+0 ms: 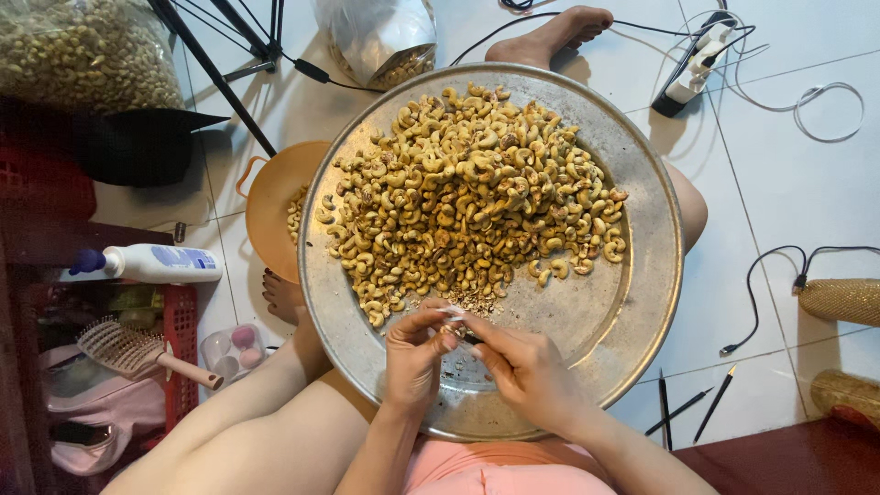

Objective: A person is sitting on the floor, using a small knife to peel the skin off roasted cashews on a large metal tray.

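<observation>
Fingers [438,323] pinch curved cashew [456,330] over round dented metal tray [642,302].

A home floor: white tiles [788,192], hairbrush [128,353], lotion bottle [151,263], power strip [698,60].

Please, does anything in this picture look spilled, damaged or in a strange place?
Nothing is spilled or damaged: the cashews stay heaped on the metal tray, and both hands work one nut over it. The only untidy things are two pencils and cables loose on the floor.
</observation>
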